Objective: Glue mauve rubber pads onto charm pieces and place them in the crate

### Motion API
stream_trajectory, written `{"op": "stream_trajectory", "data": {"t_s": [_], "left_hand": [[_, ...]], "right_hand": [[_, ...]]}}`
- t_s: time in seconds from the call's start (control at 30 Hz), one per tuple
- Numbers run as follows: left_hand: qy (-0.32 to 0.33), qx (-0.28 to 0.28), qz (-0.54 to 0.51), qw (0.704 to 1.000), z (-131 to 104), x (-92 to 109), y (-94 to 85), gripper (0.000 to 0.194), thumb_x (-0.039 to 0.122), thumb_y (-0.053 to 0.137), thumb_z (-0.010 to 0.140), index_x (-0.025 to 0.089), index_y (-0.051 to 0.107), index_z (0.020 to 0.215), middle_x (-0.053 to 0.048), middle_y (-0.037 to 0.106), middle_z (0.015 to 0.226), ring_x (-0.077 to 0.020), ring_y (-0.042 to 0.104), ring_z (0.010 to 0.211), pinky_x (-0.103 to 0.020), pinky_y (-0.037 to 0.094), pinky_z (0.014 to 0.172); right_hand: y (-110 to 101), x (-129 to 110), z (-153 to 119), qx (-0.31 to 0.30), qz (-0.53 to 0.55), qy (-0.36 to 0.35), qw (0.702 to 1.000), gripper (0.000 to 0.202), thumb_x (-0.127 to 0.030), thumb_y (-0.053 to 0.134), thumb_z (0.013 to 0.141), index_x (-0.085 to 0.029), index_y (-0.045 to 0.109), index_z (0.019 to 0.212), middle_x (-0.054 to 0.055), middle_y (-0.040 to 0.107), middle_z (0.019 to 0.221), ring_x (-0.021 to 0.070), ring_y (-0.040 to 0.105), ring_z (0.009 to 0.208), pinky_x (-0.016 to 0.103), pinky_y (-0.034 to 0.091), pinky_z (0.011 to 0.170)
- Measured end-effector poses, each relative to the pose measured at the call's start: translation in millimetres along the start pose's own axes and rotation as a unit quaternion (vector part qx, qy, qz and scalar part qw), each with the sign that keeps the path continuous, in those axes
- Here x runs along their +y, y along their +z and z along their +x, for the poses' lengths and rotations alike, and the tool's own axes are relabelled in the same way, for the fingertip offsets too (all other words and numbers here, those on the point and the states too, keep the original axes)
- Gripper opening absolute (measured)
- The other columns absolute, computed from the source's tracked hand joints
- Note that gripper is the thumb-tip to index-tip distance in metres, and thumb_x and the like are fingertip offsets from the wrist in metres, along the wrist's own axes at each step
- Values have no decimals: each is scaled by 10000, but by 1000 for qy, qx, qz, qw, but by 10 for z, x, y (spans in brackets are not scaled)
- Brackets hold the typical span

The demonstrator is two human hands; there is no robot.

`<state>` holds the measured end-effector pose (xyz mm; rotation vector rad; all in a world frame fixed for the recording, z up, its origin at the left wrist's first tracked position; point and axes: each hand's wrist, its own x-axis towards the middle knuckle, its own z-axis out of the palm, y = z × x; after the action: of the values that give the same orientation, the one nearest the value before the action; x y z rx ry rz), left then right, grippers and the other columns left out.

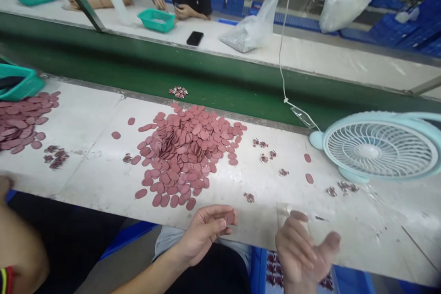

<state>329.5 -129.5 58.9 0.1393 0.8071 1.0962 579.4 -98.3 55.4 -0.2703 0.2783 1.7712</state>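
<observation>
My left hand (210,229) pinches a reddish oval piece (230,217) between thumb and fingers, over the near edge of the white table. To its right my right hand (305,248) is raised, blurred, palm up with thumb spread from the fingers; nothing shows in it. A big heap of the same oval pieces (186,147) lies beyond my left hand. Small clusters of shiny dark-red parts (249,198) are scattered right of the heap, with two loose ovals (309,178) near the fan.
A light-blue fan (381,149) lies at the right, a white cord hanging beside it. Behind runs a green belt (138,73). A person's arm and a second heap (20,124) are at the left. Below my right hand sits a blue crate (258,268).
</observation>
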Motion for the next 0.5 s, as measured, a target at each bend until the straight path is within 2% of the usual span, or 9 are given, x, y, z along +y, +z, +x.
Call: {"op": "stream_trajectory", "data": {"t_s": [0.03,0.07,0.13,0.2,0.23,0.27,0.3,0.37,0.5], "left_hand": [[7,1,8,1000,11,17,-39,312,272,887,738,202,812,1033,-108,798,1063,-191,729,954,-254,553,790],[17,-3,17,1000,23,24,-82,318,278,890,733,201,812,1031,-107,795,1046,-195,722,951,-261,552,784],[35,-29,44,998,58,5,-183,336,291,893,725,189,811,1034,-110,787,1004,-207,708,939,-277,551,771],[50,-66,76,994,117,-56,-299,355,291,891,724,170,810,1047,-119,776,971,-214,697,920,-287,547,757],[58,-80,87,991,157,-97,-358,364,281,893,719,165,809,1053,-121,771,964,-212,692,909,-285,544,744],[70,-89,87,990,204,-140,-413,369,285,898,711,168,809,1049,-119,764,959,-209,688,900,-277,540,723],[79,-105,79,988,253,-180,-461,381,304,905,700,175,809,1046,-118,757,960,-211,687,895,-276,540,706],[87,-123,71,986,347,-230,-532,403,362,921,669,186,813,1015,-120,750,956,-211,692,856,-289,545,682],[79,-148,86,982,423,-141,-594,470,443,944,613,165,817,971,-137,752,940,-234,719,865,-371,549,822]], "right_hand": [[73,81,-32,35,-110,-38,993,288,-581,665,865,-385,586,1061,-37,439,580,160,445,337,256,322,199],[154,175,-24,63,-239,-63,967,245,-590,639,869,-375,625,986,-38,407,557,151,369,313,277,253,196],[347,418,146,54,-483,-71,871,227,-557,649,861,-330,645,870,-39,403,534,147,362,343,286,262,270],[591,746,542,-34,-678,-74,730,236,-519,619,906,-283,624,904,-37,484,551,167,481,438,289,382,389],[727,941,817,-100,-761,-85,635,241,-502,558,957,-264,601,962,-29,544,590,173,534,494,292,434,443],[868,1151,1132,-157,-836,-114,513,268,-498,483,996,-247,575,1015,-12,602,674,174,584,559,301,486,509],[1008,1371,1475,-189,-856,-132,463,272,-495,509,985,-235,575,1025,14,644,768,183,625,652,321,527,600],[1265,1810,2190,-227,-879,-152,391,261,-463,546,973,-223,594,1064,52,674,918,216,654,863,368,544,803],[1588,2494,3391,-283,-915,-159,240,311,-357,610,957,-183,616,1215,131,624,1245,280,575,1179,469,444,1052]]}}
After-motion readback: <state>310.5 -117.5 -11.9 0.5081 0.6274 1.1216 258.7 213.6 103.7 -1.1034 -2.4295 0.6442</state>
